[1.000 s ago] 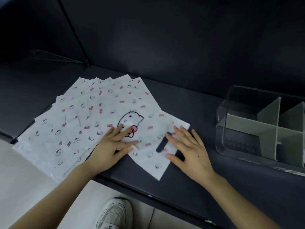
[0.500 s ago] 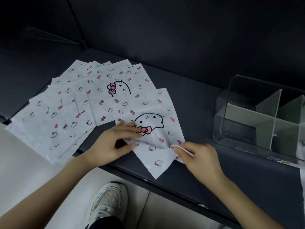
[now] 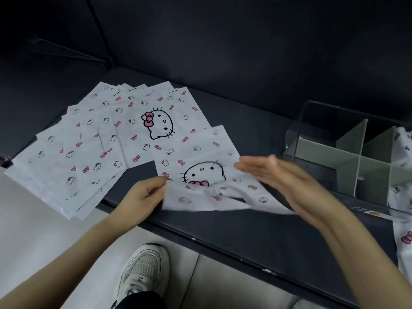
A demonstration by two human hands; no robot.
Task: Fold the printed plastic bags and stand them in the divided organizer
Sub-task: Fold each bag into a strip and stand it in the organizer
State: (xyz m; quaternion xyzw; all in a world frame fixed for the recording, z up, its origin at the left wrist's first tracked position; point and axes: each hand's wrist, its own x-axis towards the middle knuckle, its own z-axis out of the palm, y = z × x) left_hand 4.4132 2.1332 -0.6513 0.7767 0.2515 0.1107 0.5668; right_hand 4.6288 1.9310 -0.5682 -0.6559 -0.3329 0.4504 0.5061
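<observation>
One white plastic bag [image 3: 201, 159] printed with cat faces and pink bows lies apart from the fan, its near end folded up over the big cat face. My left hand [image 3: 142, 195] pinches the folded edge at its left corner. My right hand [image 3: 287, 181], blurred, hovers flat with straight fingers over the bag's right side. Several more printed bags [image 3: 93, 143] lie fanned out to the left on the dark table. The clear divided organizer [image 3: 356, 161] stands at the right; a printed bag [image 3: 403, 148] stands in its far right compartment.
The dark table [image 3: 234, 228] has its front edge just below the bag; the fanned bags overhang it at the left. Another printed bag [image 3: 404, 237] hangs at the right edge of view. My shoe [image 3: 145, 268] is on the light floor below. A dark wall rises behind.
The near end of the separate bag has been folded up over the cat face. My right hand let go of the bag's corner and now hovers flat above it.
</observation>
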